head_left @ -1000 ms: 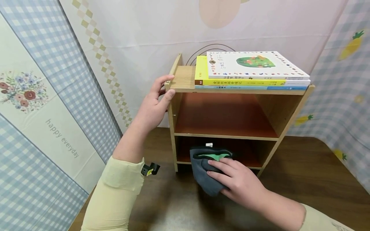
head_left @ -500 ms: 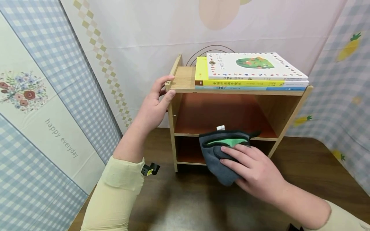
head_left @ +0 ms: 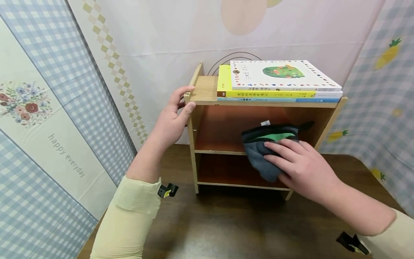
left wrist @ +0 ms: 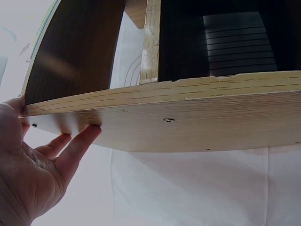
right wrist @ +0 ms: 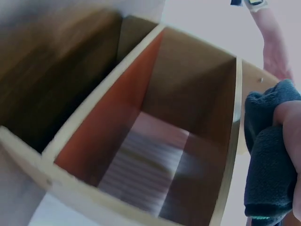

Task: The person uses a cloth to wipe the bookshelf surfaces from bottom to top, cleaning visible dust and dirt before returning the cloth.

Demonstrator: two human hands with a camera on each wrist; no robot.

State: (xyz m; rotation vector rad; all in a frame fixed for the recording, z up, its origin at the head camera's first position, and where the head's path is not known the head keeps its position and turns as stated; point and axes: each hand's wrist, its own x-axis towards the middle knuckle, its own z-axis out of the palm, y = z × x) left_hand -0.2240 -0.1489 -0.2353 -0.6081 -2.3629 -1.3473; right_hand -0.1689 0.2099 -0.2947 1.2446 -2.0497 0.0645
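A small wooden bookshelf (head_left: 206, 88) with reddish-brown inner shelves stands on the floor. My left hand (head_left: 171, 120) grips its top left corner; in the left wrist view, fingertips (left wrist: 91, 132) press the outer side panel. A dark grey cloth (head_left: 260, 154) with black edging, a green inside and a white tag is bunched in my right hand (head_left: 304, 169). It overlaps the middle compartment and the right part of the shelf front in the head view. At the right edge of the right wrist view, the folded cloth (right wrist: 270, 165) shows beside the compartments.
Several books lie stacked on top of the bookshelf: a white picture book (head_left: 252, 81) uppermost, a yellow book (head_left: 223, 81) under it and a blue one (head_left: 233, 99) below. Patterned curtains (head_left: 106, 21) hang behind and at both sides. Dark wooden floor (head_left: 220, 223) lies in front.
My right hand has carried the cloth up and to the right, from before the bottom compartment to the middle one. My left hand keeps its grip on the corner.
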